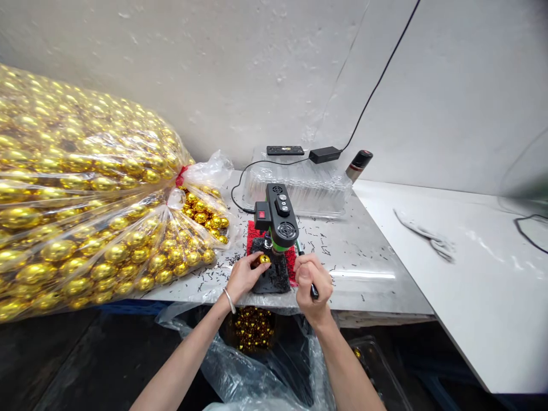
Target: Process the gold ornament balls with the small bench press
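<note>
My left hand [245,277] pinches a small gold ball [264,260] between thumb and fingers, low in front of a black machine [282,216] with a red switch. A fist is made by my right hand [314,284] around a black-ended lever [314,292] on the machine's right side. Under the machine lie its dark base [274,281], strewn with black bits, and a red mat [292,268]. The ball sits just below the machine's head; its underside is partly hidden by my fingers.
Large clear bags of gold balls [85,228] fill the left. Behind the machine stand clear plastic trays [308,191], a power adapter [324,154], a remote [285,150] and a spray can [359,164]. Below the table edge, a plastic-lined container holds gold balls [253,330].
</note>
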The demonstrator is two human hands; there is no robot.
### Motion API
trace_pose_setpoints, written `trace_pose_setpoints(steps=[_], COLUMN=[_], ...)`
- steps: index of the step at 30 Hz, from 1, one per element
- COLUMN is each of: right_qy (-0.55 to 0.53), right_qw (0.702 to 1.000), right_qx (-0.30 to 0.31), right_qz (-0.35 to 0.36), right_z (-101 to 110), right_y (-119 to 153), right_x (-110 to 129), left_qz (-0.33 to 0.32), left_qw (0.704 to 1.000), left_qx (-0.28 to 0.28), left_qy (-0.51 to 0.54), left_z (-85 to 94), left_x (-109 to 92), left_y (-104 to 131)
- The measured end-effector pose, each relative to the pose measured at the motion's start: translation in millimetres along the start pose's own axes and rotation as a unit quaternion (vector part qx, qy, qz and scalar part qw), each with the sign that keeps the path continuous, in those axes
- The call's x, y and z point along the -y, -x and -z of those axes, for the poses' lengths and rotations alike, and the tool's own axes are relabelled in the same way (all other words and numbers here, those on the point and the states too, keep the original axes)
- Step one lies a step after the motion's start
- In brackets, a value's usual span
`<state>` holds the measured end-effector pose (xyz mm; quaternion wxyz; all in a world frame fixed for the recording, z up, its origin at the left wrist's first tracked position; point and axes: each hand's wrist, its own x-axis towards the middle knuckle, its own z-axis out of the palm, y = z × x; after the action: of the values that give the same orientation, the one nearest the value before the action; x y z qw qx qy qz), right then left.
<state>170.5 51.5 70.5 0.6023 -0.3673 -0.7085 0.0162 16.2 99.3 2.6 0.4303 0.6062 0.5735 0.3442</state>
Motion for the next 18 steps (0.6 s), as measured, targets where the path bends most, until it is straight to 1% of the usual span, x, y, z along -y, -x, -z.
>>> trace_pose_setpoints(steps=[2,4,9,11,14,18], right_qy=[-0.002,-0.003,0.003,0.003,-0.001,0.002], right_qw=[1.0,1.0,1.0,1.0,1.0,1.0], right_qx=[0.002,-0.001,0.001,0.002,0.001,0.0], right_qz=[0.001,0.0,-0.003,0.0,-0.002,-0.008], right_z=[0,0,0,0,1,1], right_y=[1,2,2,2,2,3], right_x=[-1,-1,-1,-1,0,0], left_qz=[-0.045,-0.084,-0.161,-0.169,-0.155,-0.137], left_qw=[0.994,0.981,0.944,0.936,0.938,0.952], left_qx=[-0.002,-0.001,0.015,0.028,0.047,0.029], left_qy=[-0.103,-0.174,-0.286,-0.307,-0.305,-0.273], left_z=[0.4,0.4,-4.3,-6.6,-9.3,-12.4], left_x=[-1,-4,-9,-11,-12,-10], left_y=[2,4,5,3,-1,-1])
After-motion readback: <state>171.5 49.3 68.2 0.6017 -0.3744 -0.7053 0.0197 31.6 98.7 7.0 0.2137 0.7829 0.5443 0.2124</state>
